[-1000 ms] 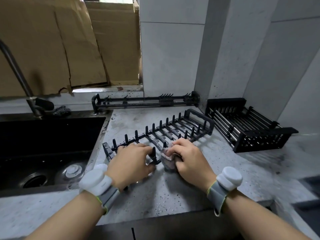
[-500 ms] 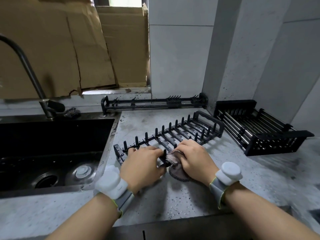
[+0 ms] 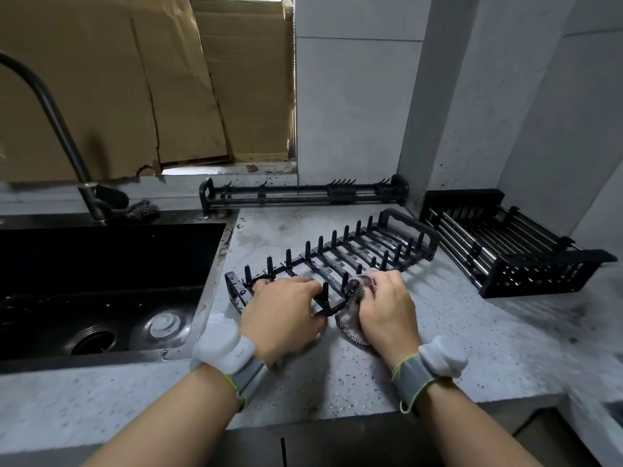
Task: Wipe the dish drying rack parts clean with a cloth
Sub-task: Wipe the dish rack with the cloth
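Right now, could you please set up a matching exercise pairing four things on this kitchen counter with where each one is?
Things:
1. grey mesh cloth
2. black pegged plate rack
3. black slatted basket
4. dark steel scouring pad

Places:
A. beside the tap base
B. far right, near the wall
C. gripped in the right hand
D. steadied by the left hand

Pairs: 1-C, 2-D, 3-B, 4-A
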A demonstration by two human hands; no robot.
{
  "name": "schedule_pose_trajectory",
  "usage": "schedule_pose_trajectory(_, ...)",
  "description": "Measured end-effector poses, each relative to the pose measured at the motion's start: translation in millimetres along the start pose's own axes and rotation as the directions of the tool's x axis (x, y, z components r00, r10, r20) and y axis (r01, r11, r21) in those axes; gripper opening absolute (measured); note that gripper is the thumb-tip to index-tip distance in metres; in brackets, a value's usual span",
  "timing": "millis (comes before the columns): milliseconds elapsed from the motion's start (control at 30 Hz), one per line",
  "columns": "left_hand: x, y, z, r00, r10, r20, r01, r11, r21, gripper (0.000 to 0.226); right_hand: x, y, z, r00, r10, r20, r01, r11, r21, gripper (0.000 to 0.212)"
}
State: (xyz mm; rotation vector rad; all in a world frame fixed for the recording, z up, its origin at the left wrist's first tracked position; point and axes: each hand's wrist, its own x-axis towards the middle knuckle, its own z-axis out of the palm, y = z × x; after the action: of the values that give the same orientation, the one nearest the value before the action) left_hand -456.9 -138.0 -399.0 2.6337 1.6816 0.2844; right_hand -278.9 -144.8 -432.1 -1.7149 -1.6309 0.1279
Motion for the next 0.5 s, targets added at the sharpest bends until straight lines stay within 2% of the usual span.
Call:
schedule_pose_trajectory(67, 1, 1, 1, 1.0, 0.002, -0.019, -0.002, 1.0, 0.006, 0.023, -5, -7, -2, 0.991, -0.13, 0.02, 0.13, 0.991, -0.003, 0.011)
schedule_pose_trajectory(167, 2, 0, 3, 1.0, 0.002, -0.029, -0.002, 1.0, 0.022, 0.025, -17, -10, 5, 0.935, -0.336, 0.112, 0.339, 0.941, -0.004, 0.009)
schedule_pose_trajectory(333, 5, -3, -1, 1.0, 0.028, 0.014, -0.027, 1.0, -0.014, 0.026, -11, -6, -9, 0.929, -0.322, 0.18, 0.277, 0.931, 0.238, 0.011)
schedule_pose_trajectory(433, 5, -9, -3, 0.995, 0.094, 0.032, -0.091, 0.991, -0.097, 0.029, -18, -13, -7, 0.924, -0.356, 0.14, 0.317, 0.917, 0.242, 0.024)
schedule_pose_trajectory(500, 2, -15, -8, 0.991, 0.128, 0.051, -0.119, 0.982, -0.145, 0.044, -25, -16, 1, 0.925, -0.364, 0.105, 0.341, 0.921, 0.188, 0.026)
